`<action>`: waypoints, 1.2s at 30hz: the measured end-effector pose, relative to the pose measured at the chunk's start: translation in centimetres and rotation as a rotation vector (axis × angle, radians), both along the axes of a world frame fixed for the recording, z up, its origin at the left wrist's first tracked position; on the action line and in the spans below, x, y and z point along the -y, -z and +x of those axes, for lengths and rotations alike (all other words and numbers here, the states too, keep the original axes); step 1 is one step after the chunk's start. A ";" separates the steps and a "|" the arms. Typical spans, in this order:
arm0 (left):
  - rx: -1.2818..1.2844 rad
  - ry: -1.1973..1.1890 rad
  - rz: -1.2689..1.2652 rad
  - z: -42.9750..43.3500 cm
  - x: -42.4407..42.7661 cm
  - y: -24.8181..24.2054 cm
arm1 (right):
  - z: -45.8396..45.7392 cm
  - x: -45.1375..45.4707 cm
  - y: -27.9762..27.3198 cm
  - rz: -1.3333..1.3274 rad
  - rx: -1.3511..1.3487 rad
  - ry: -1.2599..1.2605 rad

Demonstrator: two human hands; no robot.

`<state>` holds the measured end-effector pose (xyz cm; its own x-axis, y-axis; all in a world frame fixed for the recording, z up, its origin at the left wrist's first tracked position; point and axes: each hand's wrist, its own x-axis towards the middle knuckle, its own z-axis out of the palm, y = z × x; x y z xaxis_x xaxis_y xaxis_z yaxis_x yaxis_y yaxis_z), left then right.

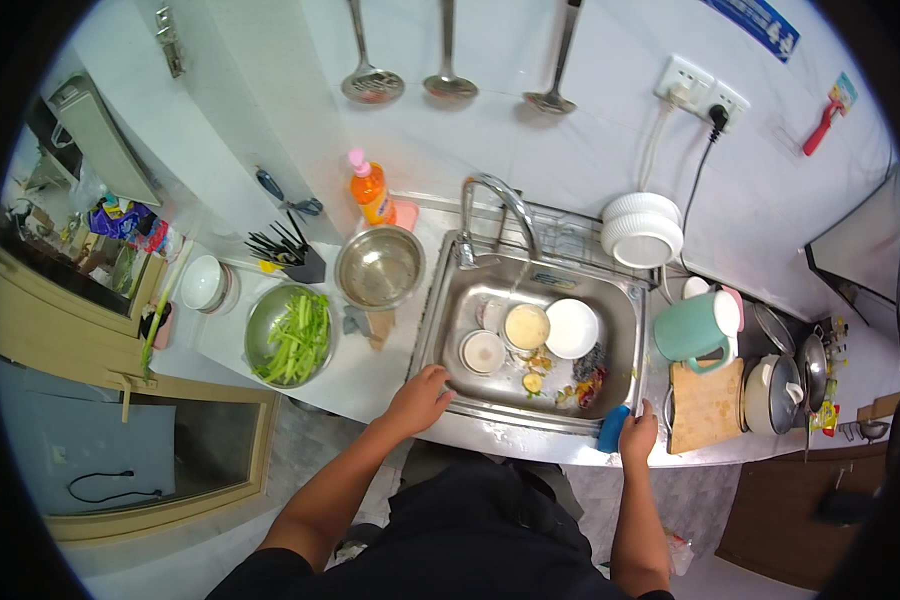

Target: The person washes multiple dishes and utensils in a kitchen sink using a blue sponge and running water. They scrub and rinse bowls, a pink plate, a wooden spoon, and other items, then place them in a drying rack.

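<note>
My left hand (422, 399) rests at the front left corner of the steel sink (465, 397), fingers slightly spread and holding nothing. At the front right corner, my right hand (637, 435) grips a blue cloth or sponge (613, 429) against the counter edge. In the basin stand a small white bowl (483, 352), a bowl of yellowish liquid (527, 327) and a white bowl (572, 328). Food scraps (589, 386) lie on the basin floor beside a dark scrubber or drain cover (588, 361). Over them arches the chrome faucet (501, 187), apparently with water coming out.
Left of the sink are a steel basin (380, 267), a bowl of cut green stalks (294, 341), a knife block (300, 262) and an orange soap bottle (373, 193). To the right stand a green kettle (688, 328), a wooden cutting board (705, 405) and a lidded pot (765, 397).
</note>
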<state>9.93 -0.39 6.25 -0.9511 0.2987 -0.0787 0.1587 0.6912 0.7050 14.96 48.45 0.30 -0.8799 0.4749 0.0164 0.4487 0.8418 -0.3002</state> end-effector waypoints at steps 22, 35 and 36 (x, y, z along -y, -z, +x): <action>0.328 -0.137 -0.213 3.2 1.3 -3.7 | -15.7 11.1 16.5 0.120 0.567 -0.721; 0.289 -0.066 -0.224 -1.8 0.1 -3.3 | -15.4 7.7 14.6 -0.042 0.673 -0.882; 0.257 -0.030 -0.211 -2.7 0.1 -3.0 | -15.2 7.2 14.1 -0.147 0.609 -0.861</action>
